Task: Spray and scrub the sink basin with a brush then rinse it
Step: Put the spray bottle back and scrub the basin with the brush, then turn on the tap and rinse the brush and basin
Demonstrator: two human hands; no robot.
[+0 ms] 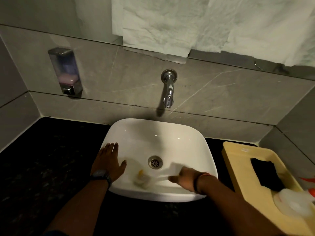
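The white sink basin (158,133) sits on a black counter, with its metal drain (155,163) in the middle. My left hand (109,160) lies flat on the basin's left rim with fingers spread and nothing in it. My right hand (185,178) is inside the basin at the front right, blurred, with its fingers pointing left. A pale blurred patch (174,167) shows just above it; I cannot tell whether the hand grips it. A small whitish object with a yellow spot (141,179) lies on the basin floor in front of the drain, between my hands.
A chrome wall tap (168,94) hangs over the basin's back. On the counter (51,159) at the right, a yellow caddy (238,160) holds a white bottle (293,203) with orange parts. A soap dispenser (65,72) is mounted on the left wall. White paper (170,23) covers the mirror.
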